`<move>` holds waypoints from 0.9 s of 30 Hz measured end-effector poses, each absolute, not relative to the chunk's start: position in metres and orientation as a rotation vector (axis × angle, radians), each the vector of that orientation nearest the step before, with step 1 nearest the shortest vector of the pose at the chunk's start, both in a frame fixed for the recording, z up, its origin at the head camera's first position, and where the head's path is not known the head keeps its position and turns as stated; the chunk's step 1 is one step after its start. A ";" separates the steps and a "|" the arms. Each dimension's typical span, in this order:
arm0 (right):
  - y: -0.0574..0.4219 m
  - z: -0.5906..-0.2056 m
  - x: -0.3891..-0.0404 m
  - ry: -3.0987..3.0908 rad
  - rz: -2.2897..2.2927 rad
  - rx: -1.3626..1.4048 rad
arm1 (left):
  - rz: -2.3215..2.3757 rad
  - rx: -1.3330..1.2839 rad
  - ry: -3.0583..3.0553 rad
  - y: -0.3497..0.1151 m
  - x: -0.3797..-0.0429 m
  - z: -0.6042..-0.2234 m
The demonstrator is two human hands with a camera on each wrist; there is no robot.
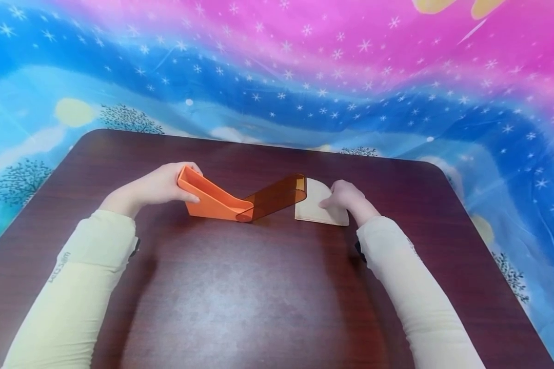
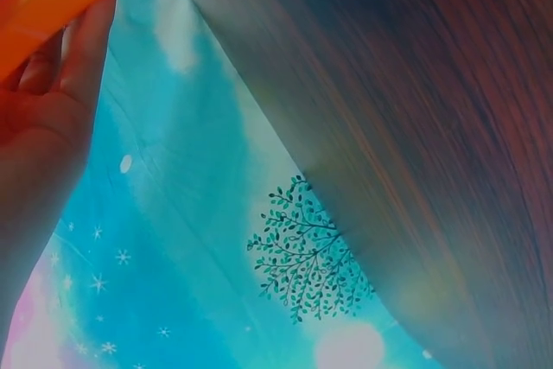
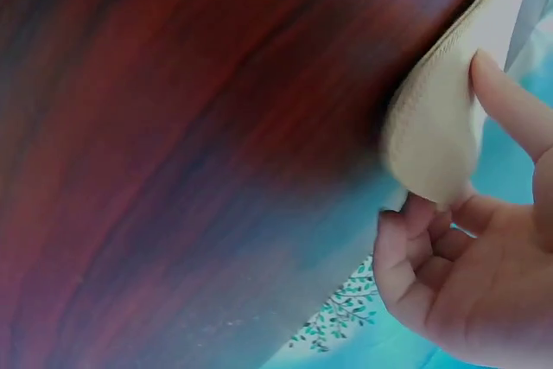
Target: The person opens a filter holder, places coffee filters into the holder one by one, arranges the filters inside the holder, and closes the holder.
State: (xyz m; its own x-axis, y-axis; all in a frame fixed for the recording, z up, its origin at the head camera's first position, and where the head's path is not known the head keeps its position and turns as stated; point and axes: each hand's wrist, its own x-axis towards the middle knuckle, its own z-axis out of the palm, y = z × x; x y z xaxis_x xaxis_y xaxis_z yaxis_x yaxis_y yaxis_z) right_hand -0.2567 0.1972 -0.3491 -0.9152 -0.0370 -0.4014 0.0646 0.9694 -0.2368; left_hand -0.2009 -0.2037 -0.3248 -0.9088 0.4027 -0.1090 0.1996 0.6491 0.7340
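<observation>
My left hand [image 1: 159, 184] grips the tall end of an orange plastic box [image 1: 210, 197], open at the top, with the thumb along its near side. From the low end of this box a translucent brown lid [image 1: 274, 199] swings out to the right, tilted upward. Just past the lid's tip stands a stack of beige paper coffee filters [image 1: 311, 202], with a rounded edge. My right hand [image 1: 348, 197] pinches that stack at its right side. In the right wrist view the thumb presses one face of the coffee filters [image 3: 436, 127], fingers curled beneath.
A dark reddish-brown wooden table [image 1: 240, 287] with rounded corners lies under both hands. Behind it hangs a blue and pink cloth [image 1: 268, 77] printed with snowflakes and trees. Light sleeves [image 1: 94, 256] cover both forearms.
</observation>
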 end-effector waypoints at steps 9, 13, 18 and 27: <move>0.200 -0.346 -0.257 2.777 -0.483 0.129 | 1.123 0.479 2.634 -0.204 -0.201 -0.325; 0.201 -0.344 -0.256 2.822 -0.477 0.109 | 1.158 0.437 2.646 -0.204 -0.199 -0.325; 0.204 -0.341 -0.253 2.850 -0.467 0.089 | 1.152 0.416 2.670 -0.205 -0.198 -0.324; 0.220 -0.326 -0.247 2.872 -0.778 0.034 | 1.185 0.401 2.701 -0.215 -0.196 -0.312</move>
State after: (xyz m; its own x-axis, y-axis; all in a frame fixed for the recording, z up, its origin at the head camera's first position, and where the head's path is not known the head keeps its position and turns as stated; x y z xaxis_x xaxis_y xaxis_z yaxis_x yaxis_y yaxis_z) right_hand -0.2469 0.2201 -0.3262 -0.9860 -0.0211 -0.1652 0.0652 0.8640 -0.4992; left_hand -0.1960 -0.2148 -0.3124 -0.9505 0.3079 -0.0422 0.1775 0.6491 0.7398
